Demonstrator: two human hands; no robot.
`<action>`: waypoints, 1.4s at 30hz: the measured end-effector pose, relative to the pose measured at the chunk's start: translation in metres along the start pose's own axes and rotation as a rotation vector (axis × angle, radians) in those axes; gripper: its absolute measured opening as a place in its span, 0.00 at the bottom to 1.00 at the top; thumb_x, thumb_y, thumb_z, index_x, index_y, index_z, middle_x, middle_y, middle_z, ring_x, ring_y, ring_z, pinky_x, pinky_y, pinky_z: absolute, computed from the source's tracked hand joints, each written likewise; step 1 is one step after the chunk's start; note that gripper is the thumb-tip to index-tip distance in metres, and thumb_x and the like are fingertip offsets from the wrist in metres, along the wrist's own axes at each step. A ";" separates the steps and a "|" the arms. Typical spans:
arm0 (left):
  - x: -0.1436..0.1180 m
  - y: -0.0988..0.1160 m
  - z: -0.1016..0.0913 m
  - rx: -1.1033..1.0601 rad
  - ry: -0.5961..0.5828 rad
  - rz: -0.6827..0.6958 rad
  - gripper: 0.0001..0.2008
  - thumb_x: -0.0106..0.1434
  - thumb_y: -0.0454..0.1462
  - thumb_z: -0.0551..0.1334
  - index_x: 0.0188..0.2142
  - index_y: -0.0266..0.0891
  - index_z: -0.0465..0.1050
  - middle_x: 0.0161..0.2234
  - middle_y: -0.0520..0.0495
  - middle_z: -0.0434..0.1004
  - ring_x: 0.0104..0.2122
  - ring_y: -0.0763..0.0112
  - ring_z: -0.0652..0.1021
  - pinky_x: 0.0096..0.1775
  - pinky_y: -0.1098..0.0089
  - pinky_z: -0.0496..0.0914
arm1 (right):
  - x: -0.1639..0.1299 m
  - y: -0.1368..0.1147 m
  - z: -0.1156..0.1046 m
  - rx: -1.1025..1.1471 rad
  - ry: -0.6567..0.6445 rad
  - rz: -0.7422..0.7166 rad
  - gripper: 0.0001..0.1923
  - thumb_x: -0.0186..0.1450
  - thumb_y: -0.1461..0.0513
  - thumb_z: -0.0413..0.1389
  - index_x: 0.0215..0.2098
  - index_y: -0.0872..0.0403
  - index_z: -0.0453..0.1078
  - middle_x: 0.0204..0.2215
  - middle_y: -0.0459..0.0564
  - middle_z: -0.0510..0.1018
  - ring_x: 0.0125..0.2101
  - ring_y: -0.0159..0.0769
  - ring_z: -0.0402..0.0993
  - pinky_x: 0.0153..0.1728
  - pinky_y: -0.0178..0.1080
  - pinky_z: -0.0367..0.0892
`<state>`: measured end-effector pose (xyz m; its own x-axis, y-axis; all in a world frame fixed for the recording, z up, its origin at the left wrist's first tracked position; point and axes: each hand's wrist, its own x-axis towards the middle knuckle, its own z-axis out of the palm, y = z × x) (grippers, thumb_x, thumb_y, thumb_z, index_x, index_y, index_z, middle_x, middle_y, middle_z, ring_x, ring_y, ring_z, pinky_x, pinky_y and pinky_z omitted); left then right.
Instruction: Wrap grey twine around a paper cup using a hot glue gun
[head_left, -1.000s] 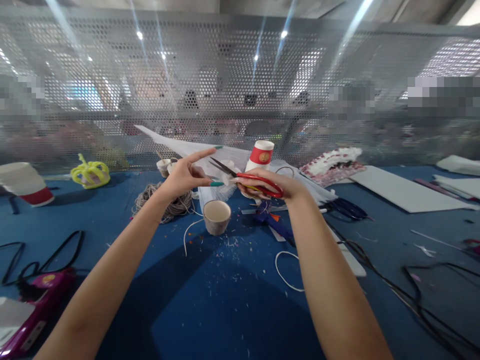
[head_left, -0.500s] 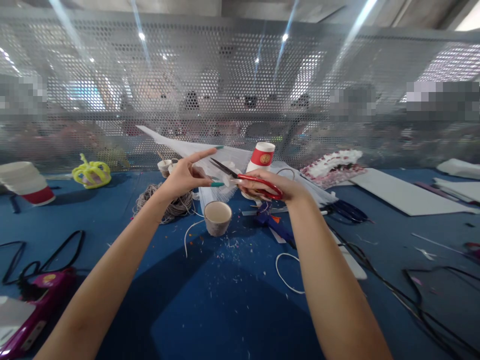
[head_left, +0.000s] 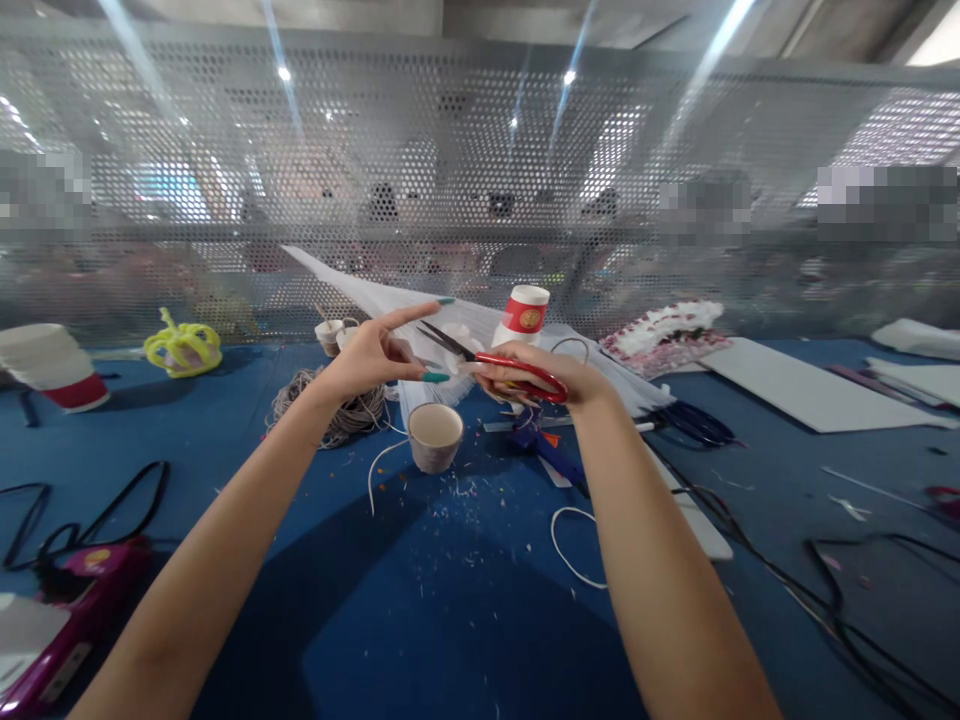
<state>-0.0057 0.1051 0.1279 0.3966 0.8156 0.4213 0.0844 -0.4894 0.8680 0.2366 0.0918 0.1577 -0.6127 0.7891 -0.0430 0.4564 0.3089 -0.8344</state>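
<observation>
Scrap: while it sits pinched up in the air above the tabletop, the small white scrap (head_left: pixel 453 362) shows between the two hands, right at the blades; it looks light and limp, soft enough to fold or tear, so I'd judge a fingertip pinch close to the cut line the best hold.
Scissors: red-handled scissors (head_left: pixel 495 361), blades parted and pointing left toward the scrap; stiff and sharp, handled by the loops.
Right hand: the right hand (head_left: pixel 540 375) has its grip clenched around the red loops, fingers through them, blades not yet closed.
Left hand: the left hand (head_left: pixel 371 352) pinches the scrap with thumb and a lower finger, index stretched out straight; the grip is a light nip, the rest of the hand loose.
Below: a grey cup (head_left: pixel 435 435) stands upright directly under the hands, with fine clippings scattered on the blue tabletop (head_left: pixel 420 620) just beside it.
Nearby: a twine bundle (head_left: pixel 330 405) lies left of the cup; a red-and-white cup (head_left: pixel 523 312) stands behind the right hand; a blue glue gun (head_left: pixel 551 450) lies under the right wrist.
Far left: a yellow crown shape (head_left: pixel 182 346) sits well apart by the mesh screen (head_left: pixel 480 180).
</observation>
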 end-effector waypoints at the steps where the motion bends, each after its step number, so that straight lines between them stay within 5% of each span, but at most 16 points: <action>1: 0.000 0.000 0.000 0.003 -0.002 0.002 0.43 0.47 0.32 0.72 0.64 0.37 0.65 0.20 0.53 0.77 0.27 0.66 0.82 0.30 0.71 0.76 | 0.000 0.000 0.000 -0.008 -0.006 -0.003 0.22 0.67 0.47 0.56 0.22 0.53 0.64 0.17 0.45 0.67 0.16 0.25 0.57 0.14 0.33 0.53; 18: 0.000 0.004 0.000 -0.005 0.018 -0.018 0.43 0.45 0.32 0.73 0.62 0.39 0.67 0.20 0.54 0.77 0.23 0.68 0.79 0.29 0.68 0.75 | 0.005 0.008 -0.003 0.058 -0.001 0.027 0.19 0.69 0.51 0.53 0.26 0.54 0.64 0.19 0.45 0.69 0.16 0.24 0.59 0.14 0.30 0.54; 24: -0.001 0.005 0.000 0.004 -0.009 -0.013 0.43 0.46 0.32 0.73 0.63 0.36 0.65 0.21 0.53 0.77 0.25 0.68 0.80 0.29 0.72 0.75 | 0.005 0.007 -0.002 0.038 0.025 0.044 0.18 0.62 0.51 0.62 0.26 0.55 0.65 0.17 0.43 0.69 0.15 0.23 0.59 0.14 0.30 0.54; 34: -0.003 0.011 0.002 0.024 -0.052 -0.013 0.43 0.49 0.30 0.72 0.64 0.35 0.63 0.21 0.56 0.77 0.24 0.74 0.79 0.31 0.75 0.75 | 0.004 0.006 0.003 0.041 0.003 0.000 0.20 0.70 0.52 0.52 0.25 0.55 0.64 0.18 0.45 0.68 0.16 0.25 0.59 0.16 0.31 0.57; 42: -0.003 0.010 -0.001 0.055 -0.057 0.009 0.42 0.49 0.29 0.71 0.64 0.36 0.63 0.20 0.57 0.76 0.24 0.74 0.79 0.29 0.75 0.75 | 0.010 0.011 0.002 0.081 0.011 -0.014 0.18 0.68 0.51 0.54 0.26 0.55 0.67 0.18 0.46 0.69 0.18 0.27 0.62 0.16 0.32 0.58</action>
<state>-0.0069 0.0984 0.1361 0.4485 0.7930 0.4124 0.1295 -0.5142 0.8478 0.2347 0.1022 0.1472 -0.6111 0.7911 -0.0252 0.3936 0.2761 -0.8768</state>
